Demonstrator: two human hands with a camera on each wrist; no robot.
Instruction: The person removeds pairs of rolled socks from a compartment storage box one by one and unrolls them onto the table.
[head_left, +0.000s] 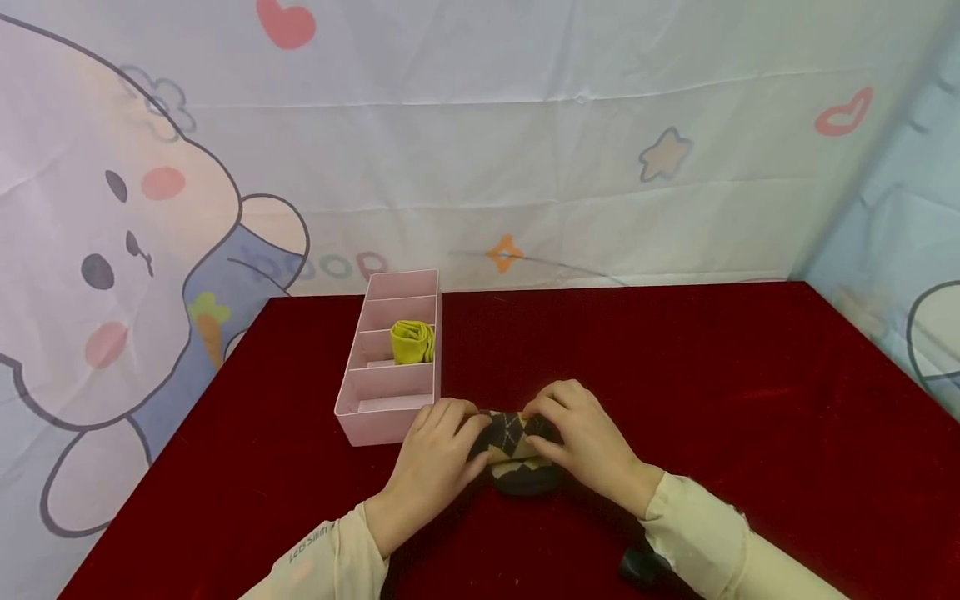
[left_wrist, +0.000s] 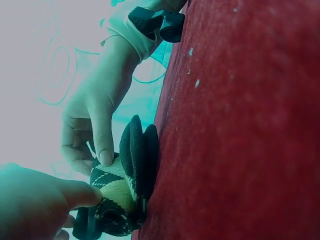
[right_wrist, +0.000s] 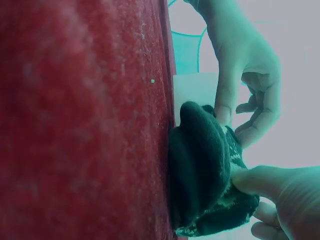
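Note:
Between my two hands lies a folded pair of dark socks [head_left: 517, 446] with a tan argyle pattern, on the red cloth. My left hand [head_left: 435, 454] pinches the left end of the bundle, thumb at the near side and fingers over the far side. At the other end my right hand [head_left: 588, 442] grips it the same way. Seen from the left wrist, the argyle socks [left_wrist: 117, 182] form a roll, with a dark folded part beside it against the cloth. The right wrist view shows the thumb of my right hand [right_wrist: 295, 197] pressed on the patterned fabric.
A pink box [head_left: 378, 429] with several compartments stands left of the socks, close beyond my left hand. One compartment holds a rolled yellow sock-like bundle [head_left: 411, 343]. The red-covered table [head_left: 675, 358] reaches back to a printed cloth backdrop [head_left: 480, 167].

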